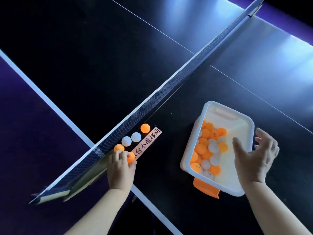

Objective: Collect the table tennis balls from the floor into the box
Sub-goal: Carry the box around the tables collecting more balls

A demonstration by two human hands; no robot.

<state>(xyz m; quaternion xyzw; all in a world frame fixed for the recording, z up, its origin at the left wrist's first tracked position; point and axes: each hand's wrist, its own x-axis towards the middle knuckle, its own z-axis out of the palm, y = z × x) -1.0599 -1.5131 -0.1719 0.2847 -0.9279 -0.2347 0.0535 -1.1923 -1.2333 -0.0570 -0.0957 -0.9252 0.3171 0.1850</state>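
Four balls [126, 141] by net [152, 99]; left fingers [121, 155] pinch orange ball [131, 158]; right fingers [261, 133] spread.

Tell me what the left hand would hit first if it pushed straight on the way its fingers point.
Probably the loose orange ball beside the net, right ahead of the left hand, which grips a second orange ball; depth is unclear.

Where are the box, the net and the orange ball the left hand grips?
box [237, 129]: head view, bare inner wall.
net [135, 119]: head view, lower mesh.
orange ball [131, 157]: head view, exposed side.
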